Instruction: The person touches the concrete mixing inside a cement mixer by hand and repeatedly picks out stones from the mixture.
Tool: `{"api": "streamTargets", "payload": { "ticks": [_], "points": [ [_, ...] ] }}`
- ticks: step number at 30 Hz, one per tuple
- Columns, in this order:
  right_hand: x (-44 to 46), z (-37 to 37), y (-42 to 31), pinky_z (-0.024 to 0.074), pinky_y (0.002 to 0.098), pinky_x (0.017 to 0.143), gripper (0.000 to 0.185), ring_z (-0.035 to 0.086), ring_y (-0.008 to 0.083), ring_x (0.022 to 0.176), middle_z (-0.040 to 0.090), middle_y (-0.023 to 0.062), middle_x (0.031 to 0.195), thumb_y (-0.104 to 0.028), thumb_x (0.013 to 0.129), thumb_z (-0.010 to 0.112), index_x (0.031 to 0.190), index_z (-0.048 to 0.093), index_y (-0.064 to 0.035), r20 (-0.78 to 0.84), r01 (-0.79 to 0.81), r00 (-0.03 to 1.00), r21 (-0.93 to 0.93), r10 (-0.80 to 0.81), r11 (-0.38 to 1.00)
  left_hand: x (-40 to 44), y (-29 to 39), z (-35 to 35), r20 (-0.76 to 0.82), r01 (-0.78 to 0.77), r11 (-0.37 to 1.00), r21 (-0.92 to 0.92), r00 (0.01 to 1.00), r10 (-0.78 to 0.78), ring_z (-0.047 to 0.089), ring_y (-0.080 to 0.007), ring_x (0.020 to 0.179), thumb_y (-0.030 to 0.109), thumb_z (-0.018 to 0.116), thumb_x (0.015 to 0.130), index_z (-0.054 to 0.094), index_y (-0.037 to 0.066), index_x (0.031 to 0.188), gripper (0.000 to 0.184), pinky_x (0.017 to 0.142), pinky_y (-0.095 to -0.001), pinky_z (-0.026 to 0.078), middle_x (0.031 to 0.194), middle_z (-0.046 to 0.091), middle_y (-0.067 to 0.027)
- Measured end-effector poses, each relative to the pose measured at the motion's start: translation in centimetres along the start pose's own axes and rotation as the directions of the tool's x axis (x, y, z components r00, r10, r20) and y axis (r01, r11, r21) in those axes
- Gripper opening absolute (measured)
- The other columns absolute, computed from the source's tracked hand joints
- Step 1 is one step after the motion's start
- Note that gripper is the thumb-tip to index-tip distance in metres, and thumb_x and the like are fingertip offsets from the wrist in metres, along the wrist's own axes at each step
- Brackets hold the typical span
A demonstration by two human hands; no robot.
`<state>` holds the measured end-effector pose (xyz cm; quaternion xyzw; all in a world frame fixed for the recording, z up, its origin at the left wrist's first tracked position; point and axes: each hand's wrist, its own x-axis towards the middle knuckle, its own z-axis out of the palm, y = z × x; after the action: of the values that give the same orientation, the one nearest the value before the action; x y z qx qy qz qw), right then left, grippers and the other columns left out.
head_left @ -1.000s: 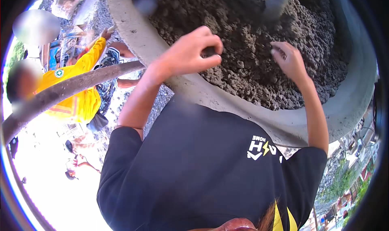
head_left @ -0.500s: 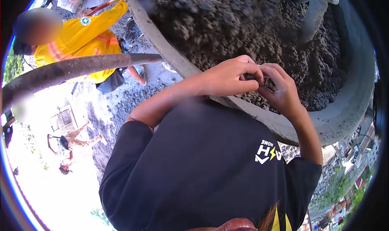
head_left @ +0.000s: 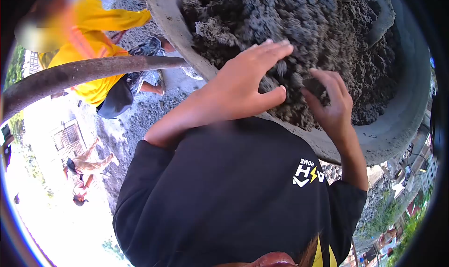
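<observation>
Both my hands are over the mouth of a concrete mixer drum (head_left: pixel 213 73) holding wet grey concrete mix (head_left: pixel 299 23). My left hand (head_left: pixel 245 80) is open above the near side of the mix, fingers stretched forward and thumb apart. To its right, my right hand (head_left: pixel 334 96) has its thumb and fingers curled around what looks like a small dark flat stone (head_left: pixel 314 86). A gap separates the two hands. Inside the drum, a mix-coated curved blade (head_left: pixel 383 16) stands out at the upper right.
A curved metal bar (head_left: pixel 93 68) reaches the drum's rim from the left. Beyond it, a person in a yellow shirt (head_left: pixel 89 47) stands on gravelly ground. Another person (head_left: pixel 89 166) is farther off at lower left. Rubble (head_left: pixel 379 208) lies at right.
My hands, together before, have come apart; the left has opened and spread forward. The mix and drum blade have shifted with the drum's turning. The person in yellow has changed posture.
</observation>
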<state>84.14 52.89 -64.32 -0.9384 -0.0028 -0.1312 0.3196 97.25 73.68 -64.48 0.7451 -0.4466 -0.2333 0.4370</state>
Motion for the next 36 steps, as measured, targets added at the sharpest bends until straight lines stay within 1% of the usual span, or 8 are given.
{"api": "streamTargets", "payload": {
  "ticks": [4,6,9,16,23,27,32,36],
  "points": [
    [-0.8,0.5,-1.1,0.0538,0.0359,0.071,0.040,0.066,0.0276,0.084,0.064,0.0123,0.101,-0.007,0.074,0.080,0.111,0.065,-0.0038,0.087,0.173,0.982,-0.045,-0.169,0.984,0.6,0.3,-0.2,0.417,0.413,0.672,-0.614,0.893,-0.167,0.045,-0.0281,0.136,0.016,0.046,0.092,0.036,0.001,0.148,0.059,0.112,-0.0409,0.035,0.147,0.045,-0.0192],
    [-0.8,0.7,-1.5,0.0529,0.0358,0.071,0.042,0.065,0.0269,0.085,0.063,0.0109,0.103,-0.008,0.073,0.080,0.112,0.065,-0.0042,0.087,0.211,0.975,-0.050,-0.206,0.976,0.8,-0.6,1.9,0.355,0.310,0.665,-0.680,0.932,-0.071,0.047,-0.0253,0.133,0.019,0.036,0.097,0.036,-0.001,0.148,0.055,0.111,-0.0397,0.038,0.145,0.047,-0.0177],
    [-0.3,0.3,-2.1,0.0509,0.0359,0.077,0.041,0.064,0.0273,0.091,0.063,0.0105,0.106,-0.008,0.072,0.079,0.110,0.065,-0.0027,0.109,0.261,0.962,-0.089,-0.251,0.961,1.1,-0.5,2.5,0.522,0.535,0.102,-0.839,0.843,-0.126,0.056,-0.0228,0.119,0.026,0.029,0.099,0.045,-0.006,0.139,0.054,0.104,-0.0379,0.044,0.135,0.054,-0.0143],
    [-0.5,-1.0,-0.8,0.0505,0.0381,0.078,0.027,0.063,0.0296,0.090,0.065,0.0118,0.103,-0.008,0.077,0.076,0.101,0.067,-0.0018,0.118,0.125,0.987,-0.133,-0.109,0.983,2.1,-2.8,1.5,0.430,0.370,0.757,-0.538,0.893,-0.131,0.058,-0.0140,0.088,0.028,0.037,0.098,0.068,0.002,0.112,0.043,0.078,-0.0292,0.048,0.106,0.065,-0.0037],
    [-1.3,-1.0,1.3,0.0499,0.0407,0.083,0.031,0.063,0.0327,0.096,0.065,0.0146,0.104,-0.023,0.087,0.069,0.108,0.066,-0.0009,0.507,-0.100,0.851,-0.092,0.133,0.991,2.5,-2.5,2.3,0.566,0.598,0.178,-0.782,0.800,-0.200,0.049,-0.0111,0.080,0.029,0.036,0.099,0.060,0.006,0.073,0.042,0.070,-0.0266,0.040,0.095,0.062,-0.0045],
    [-1.1,-3.1,7.3,0.0485,0.0454,0.088,0.038,0.062,0.0391,0.101,0.066,0.0225,0.104,-0.034,0.090,0.064,0.106,0.066,0.0006,0.707,-0.235,0.598,-0.297,0.378,0.926,3.7,-3.5,0.7,0.444,0.477,0.555,-0.682,0.872,-0.205,0.051,-0.0115,0.072,0.026,0.037,0.099,0.053,0.007,0.064,0.042,0.065,-0.0246,0.038,0.086,0.059,-0.0052],
    [1.4,-0.2,21.3,0.0496,0.0452,0.085,0.036,0.063,0.0403,0.100,0.067,0.0235,0.099,-0.031,0.094,0.060,0.105,0.065,0.0025,0.410,-0.335,0.802,-0.292,0.434,0.896,4.7,-6.2,-2.0,0.194,0.393,0.825,-0.406,0.919,-0.342,0.048,-0.0095,0.071,0.020,0.045,0.097,0.053,0.005,0.066,0.036,0.065,-0.0249,0.039,0.078,0.054,-0.0022],
    [-0.3,6.6,30.6,0.0485,0.0470,0.095,0.044,0.058,0.0414,0.113,0.054,0.0244,0.132,-0.031,0.093,0.059,0.124,0.058,0.0003,0.112,-0.318,0.901,-0.484,0.418,0.815,4.2,-8.9,-3.2,0.077,0.318,0.947,-0.048,0.946,-0.314,0.050,-0.0092,0.072,0.013,0.053,0.093,0.054,0.000,0.069,0.028,0.065,-0.0255,0.039,0.075,0.051,-0.0015]
  ]
}}
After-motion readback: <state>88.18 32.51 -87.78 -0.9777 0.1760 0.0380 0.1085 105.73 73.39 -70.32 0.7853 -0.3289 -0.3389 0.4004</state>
